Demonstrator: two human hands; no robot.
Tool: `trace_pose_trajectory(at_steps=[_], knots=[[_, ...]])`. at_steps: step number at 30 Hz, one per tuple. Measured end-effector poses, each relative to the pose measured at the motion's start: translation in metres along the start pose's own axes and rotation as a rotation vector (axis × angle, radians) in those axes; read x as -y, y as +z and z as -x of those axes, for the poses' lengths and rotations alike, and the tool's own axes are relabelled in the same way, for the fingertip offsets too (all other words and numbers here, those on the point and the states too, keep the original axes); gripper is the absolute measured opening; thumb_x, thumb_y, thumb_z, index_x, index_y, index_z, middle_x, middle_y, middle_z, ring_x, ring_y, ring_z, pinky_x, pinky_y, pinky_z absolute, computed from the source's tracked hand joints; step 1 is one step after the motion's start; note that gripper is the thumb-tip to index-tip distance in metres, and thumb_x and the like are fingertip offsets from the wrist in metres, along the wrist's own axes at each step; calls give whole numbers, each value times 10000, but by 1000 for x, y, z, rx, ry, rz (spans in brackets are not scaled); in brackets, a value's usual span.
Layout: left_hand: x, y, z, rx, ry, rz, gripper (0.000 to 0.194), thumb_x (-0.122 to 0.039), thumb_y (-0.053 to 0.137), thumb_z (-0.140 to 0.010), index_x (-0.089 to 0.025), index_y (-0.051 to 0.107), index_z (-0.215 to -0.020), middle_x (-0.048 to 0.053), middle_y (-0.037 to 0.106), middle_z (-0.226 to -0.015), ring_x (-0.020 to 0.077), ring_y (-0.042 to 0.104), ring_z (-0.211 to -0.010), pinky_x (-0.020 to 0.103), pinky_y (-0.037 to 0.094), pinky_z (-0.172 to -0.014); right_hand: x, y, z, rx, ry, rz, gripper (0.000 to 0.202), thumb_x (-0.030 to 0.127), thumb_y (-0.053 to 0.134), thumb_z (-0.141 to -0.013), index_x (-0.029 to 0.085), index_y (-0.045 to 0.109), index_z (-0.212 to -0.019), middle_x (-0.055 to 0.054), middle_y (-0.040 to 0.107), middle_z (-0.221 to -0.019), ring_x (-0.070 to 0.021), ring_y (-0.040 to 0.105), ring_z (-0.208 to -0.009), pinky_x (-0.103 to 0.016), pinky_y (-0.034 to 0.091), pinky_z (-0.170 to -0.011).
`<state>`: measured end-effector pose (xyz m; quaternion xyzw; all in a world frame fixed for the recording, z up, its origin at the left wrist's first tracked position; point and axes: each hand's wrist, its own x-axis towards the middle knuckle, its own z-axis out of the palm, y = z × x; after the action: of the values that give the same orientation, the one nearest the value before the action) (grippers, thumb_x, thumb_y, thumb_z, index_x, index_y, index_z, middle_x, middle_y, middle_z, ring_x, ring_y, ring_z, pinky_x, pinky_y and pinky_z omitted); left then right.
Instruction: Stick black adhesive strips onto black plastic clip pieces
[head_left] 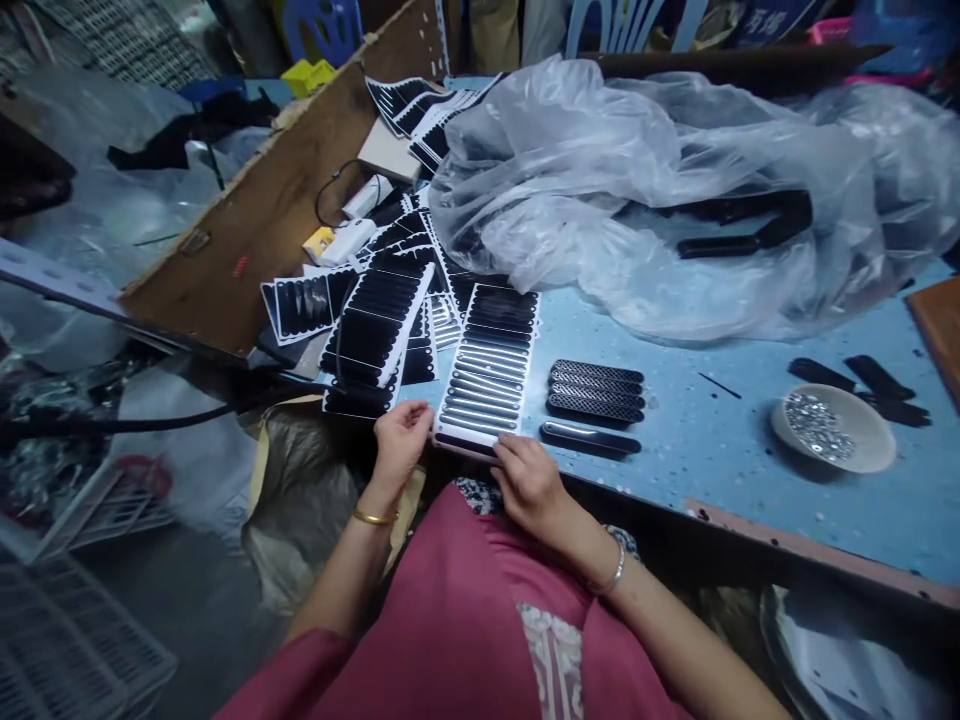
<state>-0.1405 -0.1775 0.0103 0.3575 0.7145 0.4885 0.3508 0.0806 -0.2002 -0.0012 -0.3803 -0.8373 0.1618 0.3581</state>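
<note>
A white-backed sheet of black adhesive strips (487, 370) lies on the blue table with its near end at the edge. My right hand (531, 480) pinches the sheet's lower right corner, fingers on top. At the lower left corner, my left hand (403, 440) has its fingertips pressed together beside the sheet. Whatever those fingers may hold is too small to make out. Just right of the sheet sit a stack of black perforated strips (595, 390) and a single smooth black strip (590, 439), side by side.
More strip sheets (375, 320) pile up on the left against a wooden board (247, 190). A large clear plastic bag (600, 190) covers the back. On the right stands a white bowl (874, 440) of small metal parts, with black pieces (881, 380) behind it.
</note>
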Motion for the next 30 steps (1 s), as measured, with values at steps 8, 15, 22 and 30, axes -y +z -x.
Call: trace_pose_trajectory(at_steps=[8, 15, 22, 30], knots=[[-5, -14, 24, -1, -109, 253, 310, -311, 813, -645, -104, 692, -841, 58, 709, -743, 158, 679, -666, 187, 486, -477, -32, 25, 7, -91, -165, -35, 441, -1, 485, -799, 141, 647, -1184, -158, 713, -1079, -279, 640, -1041, -456, 568, -818], [10, -4, 41, 180, -227, 317, 237, -291, 835, -624, -114, 734, -746, 34, 702, -678, 134, 625, -630, 234, 489, -614, -20, 16, 8, -115, -130, -197, 400, 15, 503, -836, 193, 656, -1159, -125, 736, -1019, -256, 679, -1016, -447, 585, -814], [6, 9, 40, 353, -489, 680, 233, -177, 815, -572, -94, 743, -777, 66, 727, -743, 148, 651, -680, 259, 500, -710, 0, -33, 8, -151, 229, -272, 96, 201, 646, -853, 201, 718, -917, -101, 737, -882, -226, 693, -815, -384, 575, -743], [14, 0, 36, 374, -425, 661, 264, -196, 801, -615, -113, 752, -861, 77, 745, -830, 200, 684, -773, 307, 531, -749, 3, -28, 2, -53, 963, -965, 410, 561, 663, -797, 164, 712, -888, -51, 694, -696, -126, 570, -486, -241, 444, -409]])
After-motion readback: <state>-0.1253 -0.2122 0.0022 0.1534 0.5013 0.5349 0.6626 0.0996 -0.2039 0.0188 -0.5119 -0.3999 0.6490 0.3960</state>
